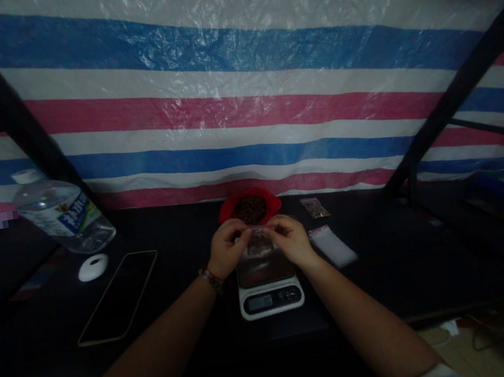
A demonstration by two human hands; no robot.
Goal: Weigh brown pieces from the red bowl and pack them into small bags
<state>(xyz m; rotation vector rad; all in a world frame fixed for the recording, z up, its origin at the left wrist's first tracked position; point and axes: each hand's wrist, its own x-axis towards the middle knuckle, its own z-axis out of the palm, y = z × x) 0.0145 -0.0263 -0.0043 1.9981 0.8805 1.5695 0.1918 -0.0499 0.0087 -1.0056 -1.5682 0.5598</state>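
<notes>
Hands point(227, 248) point(293, 240) pinch a bag's point(259, 242) top edge — scale point(273, 300) beneath, phone point(119, 297) well apart.

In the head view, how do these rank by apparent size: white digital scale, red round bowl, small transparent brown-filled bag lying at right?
1. White digital scale, partly covered
2. Red round bowl, partly covered
3. Small transparent brown-filled bag

The scale point(274, 301) lies between phone point(119, 297) and packet point(334, 247)
</notes>
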